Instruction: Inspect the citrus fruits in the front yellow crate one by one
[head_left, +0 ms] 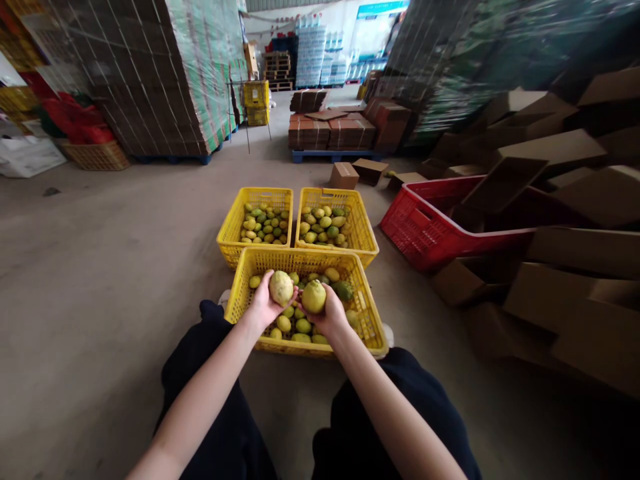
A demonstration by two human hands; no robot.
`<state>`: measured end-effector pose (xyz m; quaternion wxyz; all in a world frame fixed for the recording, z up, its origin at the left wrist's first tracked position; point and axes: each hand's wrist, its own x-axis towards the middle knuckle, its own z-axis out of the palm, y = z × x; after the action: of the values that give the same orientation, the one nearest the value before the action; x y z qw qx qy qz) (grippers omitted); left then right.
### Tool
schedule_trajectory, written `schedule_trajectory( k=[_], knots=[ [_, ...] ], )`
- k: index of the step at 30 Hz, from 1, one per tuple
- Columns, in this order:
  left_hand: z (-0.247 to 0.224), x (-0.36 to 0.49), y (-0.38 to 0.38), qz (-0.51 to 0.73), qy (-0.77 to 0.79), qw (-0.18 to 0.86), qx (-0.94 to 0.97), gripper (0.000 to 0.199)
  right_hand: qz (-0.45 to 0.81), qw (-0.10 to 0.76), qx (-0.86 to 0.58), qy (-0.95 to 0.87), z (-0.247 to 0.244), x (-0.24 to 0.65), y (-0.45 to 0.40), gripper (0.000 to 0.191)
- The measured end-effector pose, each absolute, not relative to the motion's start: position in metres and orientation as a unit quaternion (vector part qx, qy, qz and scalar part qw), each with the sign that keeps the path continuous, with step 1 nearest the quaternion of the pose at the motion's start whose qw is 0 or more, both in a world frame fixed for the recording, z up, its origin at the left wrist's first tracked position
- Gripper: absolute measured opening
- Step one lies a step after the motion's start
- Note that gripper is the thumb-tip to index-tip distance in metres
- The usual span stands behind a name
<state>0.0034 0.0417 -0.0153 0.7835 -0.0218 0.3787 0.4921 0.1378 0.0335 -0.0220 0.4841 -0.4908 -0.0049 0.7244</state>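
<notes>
Head view | Left hand (264,305): grasping pale fruit (281,287) | Right hand (334,313): grasping yellow-green fruit (314,297) | Location: both side by side over near yellow crate (371,317) | Status (judged): two lifted, neither set down; loose fruit (303,325) remains there, more in far left crate (229,230) and far right crate (369,233)

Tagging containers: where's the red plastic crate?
Right side of the head view, on the floor: the red plastic crate stands right of the rear-right yellow plastic crate, beside open brown cardboard boxes.

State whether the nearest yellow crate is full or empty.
The crate is partly filled: fruit lies inside, not reaching the top.
</notes>
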Motion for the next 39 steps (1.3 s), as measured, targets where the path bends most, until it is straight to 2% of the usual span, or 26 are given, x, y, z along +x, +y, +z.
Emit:
schedule_trajectory(
  k=[4,7,10,15,23,29,35,37,39],
  knots=[
    [-0.010,0.005,0.041,0.488,0.409,0.770,0.042,0.012,0.736,0.494,-0.463,-0.023,-0.016,0.137,0.031,0.025],
    [-0.012,0.006,0.041,0.500,0.408,0.763,0.052,0.014,0.758,0.490,-0.428,-0.040,-0.010,0.137,0.028,0.027],
    [-0.015,0.008,0.044,0.526,0.393,0.753,0.040,0.015,0.758,0.498,-0.417,-0.059,-0.008,0.136,0.026,0.018],
    [-0.014,0.008,0.045,0.543,0.376,0.750,0.046,0.004,0.755,0.500,-0.414,-0.093,-0.009,0.135,0.027,0.005],
    [-0.018,0.007,0.039,0.567,0.332,0.738,0.154,0.028,0.758,0.491,-0.419,-0.096,-0.013,0.139,0.031,0.014],
    [-0.021,0.008,0.038,0.561,0.326,0.729,0.216,0.040,0.740,0.520,-0.418,-0.081,-0.012,0.137,0.031,0.005],
    [-0.016,0.005,0.038,0.577,0.313,0.739,0.153,0.028,0.704,0.545,-0.453,-0.046,-0.008,0.138,0.031,0.007],
    [-0.012,0.003,0.038,0.565,0.310,0.754,0.122,0.020,0.709,0.534,-0.460,-0.035,-0.008,0.139,0.031,0.013],
    [-0.008,0.000,0.038,0.545,0.307,0.773,0.103,0.022,0.715,0.518,-0.469,-0.031,-0.009,0.141,0.032,0.021]
  ],
)
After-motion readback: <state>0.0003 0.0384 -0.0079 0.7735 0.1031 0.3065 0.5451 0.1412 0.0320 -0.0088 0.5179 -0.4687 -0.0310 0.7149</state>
